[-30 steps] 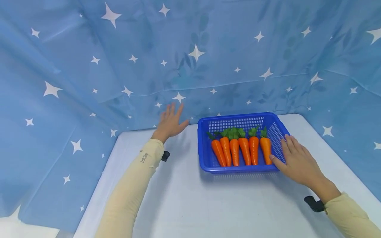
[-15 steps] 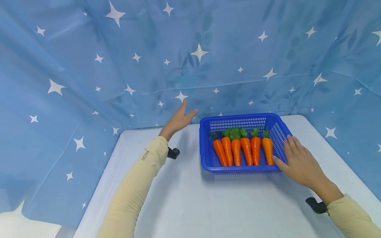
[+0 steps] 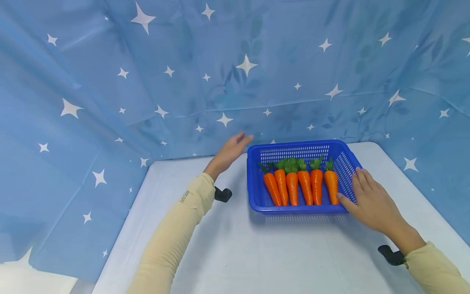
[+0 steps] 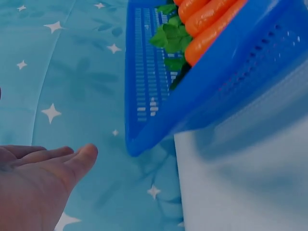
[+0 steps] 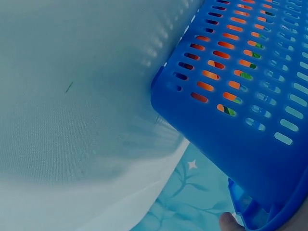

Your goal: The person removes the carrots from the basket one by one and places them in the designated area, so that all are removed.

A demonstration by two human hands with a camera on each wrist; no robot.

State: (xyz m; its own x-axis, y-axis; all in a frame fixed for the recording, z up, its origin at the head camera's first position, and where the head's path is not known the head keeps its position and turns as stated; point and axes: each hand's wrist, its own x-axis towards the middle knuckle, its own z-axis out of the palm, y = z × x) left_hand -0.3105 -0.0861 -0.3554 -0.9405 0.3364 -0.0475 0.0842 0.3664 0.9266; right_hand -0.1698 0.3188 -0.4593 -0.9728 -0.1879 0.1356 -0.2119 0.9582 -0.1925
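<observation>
A blue plastic basket with perforated sides holds several orange carrots with green leafy tops, lying side by side. My left hand is just off the basket's far left corner, its fingers extended and holding nothing. The left wrist view shows that hand's palm apart from the basket. At the basket's right side, my right hand lies with straight fingers along the rim, the thumb reaching over the front right corner. In the right wrist view, a fingertip shows beside the rim; most of that hand is out of frame.
The basket stands toward the back of a white-covered table. Behind it and at both sides hangs a blue cloth with white stars. Each wrist carries a black camera mount below a beige sleeve.
My left hand has moved right and slightly lower toward the basket, turning so its palm faces it. The right hand stays at the basket's right rim. The basket and carrots keep their places.
</observation>
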